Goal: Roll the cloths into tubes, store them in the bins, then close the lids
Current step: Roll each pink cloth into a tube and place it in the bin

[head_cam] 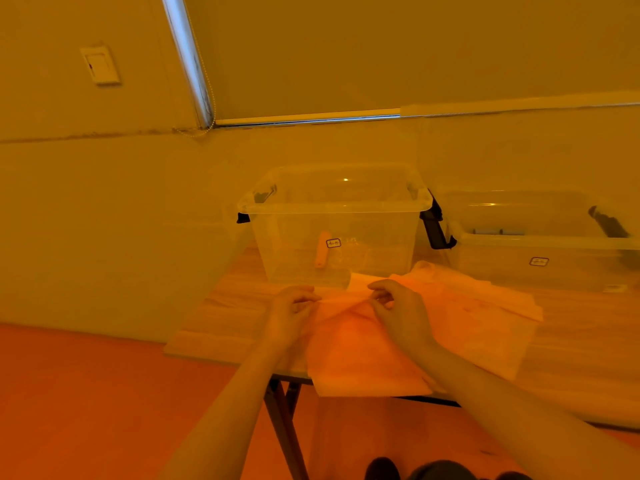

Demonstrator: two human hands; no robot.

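Observation:
An orange cloth (353, 355) lies flat on the wooden table (228, 313), its near edge hanging over the table's front. My left hand (292, 311) and my right hand (398, 311) both pinch its far edge, which is lifted and folded slightly. A pile of similar cloths (485, 306) spreads to the right. Behind the hands stands a clear open bin (334, 230) with black latches; one rolled cloth tube (322, 249) shows inside it. A second clear bin (540, 247) stands to the right.
The table sits against a wall; its left edge is just left of my left hand. Dark folding table legs (282, 420) show below the front edge. The floor (86, 403) stretches to the left.

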